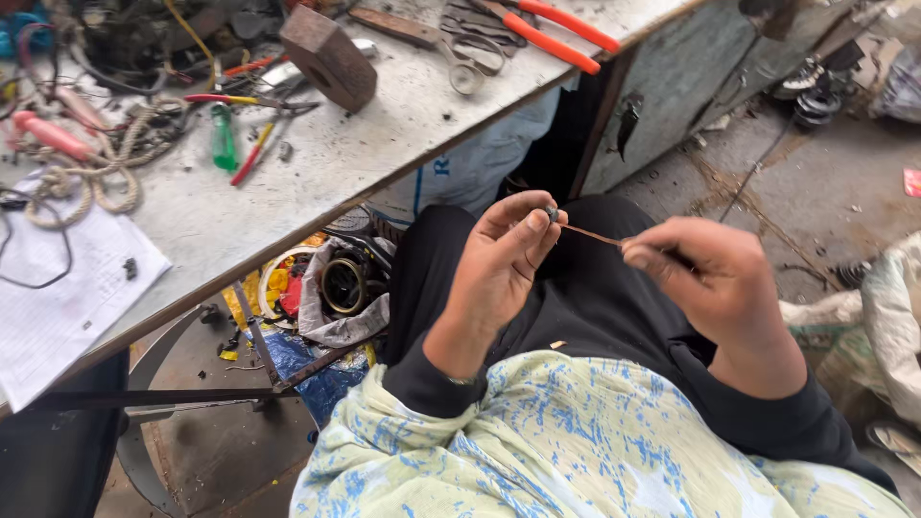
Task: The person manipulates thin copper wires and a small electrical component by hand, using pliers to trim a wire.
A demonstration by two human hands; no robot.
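My left hand point(499, 264) is raised over my lap, its fingertips pinched on a small dark round part point(552, 213). My right hand point(715, 283) grips a thin copper-coloured rod or wire point(590, 235) whose tip meets that small part. Both hands hover above my black trousers and a pale cloth with blue print point(576, 451).
A worn grey workbench point(384, 144) stands to my left, with a wooden block point(331, 58), scissors point(465, 58), orange-handled pliers point(552, 34), rope point(96, 177), a green screwdriver point(223, 139) and a paper sheet point(67, 288). Metal rings and scraps point(341, 283) lie below it.
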